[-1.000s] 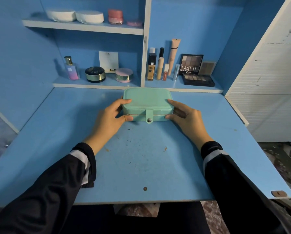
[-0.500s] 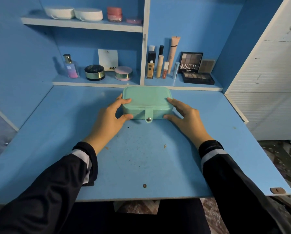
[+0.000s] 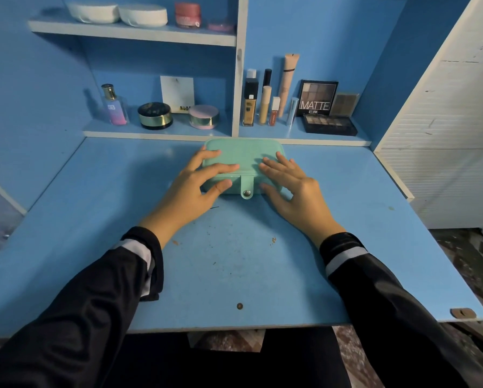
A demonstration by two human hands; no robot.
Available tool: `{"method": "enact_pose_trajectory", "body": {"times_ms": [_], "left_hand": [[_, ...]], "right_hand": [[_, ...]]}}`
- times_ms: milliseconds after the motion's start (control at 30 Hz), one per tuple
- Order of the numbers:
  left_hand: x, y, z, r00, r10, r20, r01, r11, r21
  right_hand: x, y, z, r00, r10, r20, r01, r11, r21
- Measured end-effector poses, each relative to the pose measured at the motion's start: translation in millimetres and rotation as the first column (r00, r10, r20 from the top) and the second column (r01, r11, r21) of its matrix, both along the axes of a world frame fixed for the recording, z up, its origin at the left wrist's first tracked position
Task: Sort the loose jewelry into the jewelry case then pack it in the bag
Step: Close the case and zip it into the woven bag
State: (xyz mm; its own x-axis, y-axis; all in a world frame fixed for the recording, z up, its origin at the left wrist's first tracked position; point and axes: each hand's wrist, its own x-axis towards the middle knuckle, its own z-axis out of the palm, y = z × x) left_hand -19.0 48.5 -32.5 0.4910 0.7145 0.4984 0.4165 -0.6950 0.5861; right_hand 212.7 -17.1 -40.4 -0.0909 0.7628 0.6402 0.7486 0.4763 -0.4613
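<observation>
**Popping the snap without shoving the case**

On the left, I had the left hand (image 3: 195, 189) laid over the left half of the lid. Its fingers (image 3: 220, 168) were nearly straight and flat on top, the thumb was against the front wall, and it clasped nothing. The mint-green jewelry case (image 3: 243, 152) sat closed at the back middle of the tabletop (image 3: 234, 261), just in front of the lower shelf (image 3: 156, 133). Its snap tab (image 3: 246, 189) was fastened down the front between the two thumbs. On the right, the right hand (image 3: 293, 189) mirrored the left, fingers spread flat on the lid and gripping nothing. I judged the step to be opening the case. It seemed best to steady the lid with one hand, lift the tab with the other thumb, and keep the base from sliding. I saw no loose jewelry and no bag.
</observation>
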Motion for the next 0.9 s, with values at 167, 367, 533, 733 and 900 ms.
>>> {"method": "enact_pose_trajectory", "body": {"times_ms": [167, 367, 533, 733, 900], "left_hand": [[3, 8, -1, 0.998, -0.048, 0.032, 0.048, 0.999, -0.021], [0, 10, 2, 0.996, -0.041, 0.083, 0.049, 0.993, -0.108], [1, 11, -1, 0.995, -0.039, 0.093, 0.052, 0.988, -0.143], [3, 9, -2, 0.998, -0.01, 0.064, 0.016, 0.995, -0.101], [3, 8, -2, 0.997, 0.008, 0.08, 0.0, 0.995, -0.103]], "right_hand": [[-12, 6, 0, 0.997, 0.009, 0.071, -0.012, 0.999, 0.049], [-13, 11, -1, 0.996, -0.008, 0.084, 0.001, 0.997, 0.082], [-13, 14, -1, 0.997, 0.0, 0.078, -0.006, 0.996, 0.087], [-14, 15, -3, 0.996, -0.019, 0.083, 0.012, 0.996, 0.091], [-16, 15, -2, 0.995, -0.024, 0.095, 0.017, 0.997, 0.076]]}}
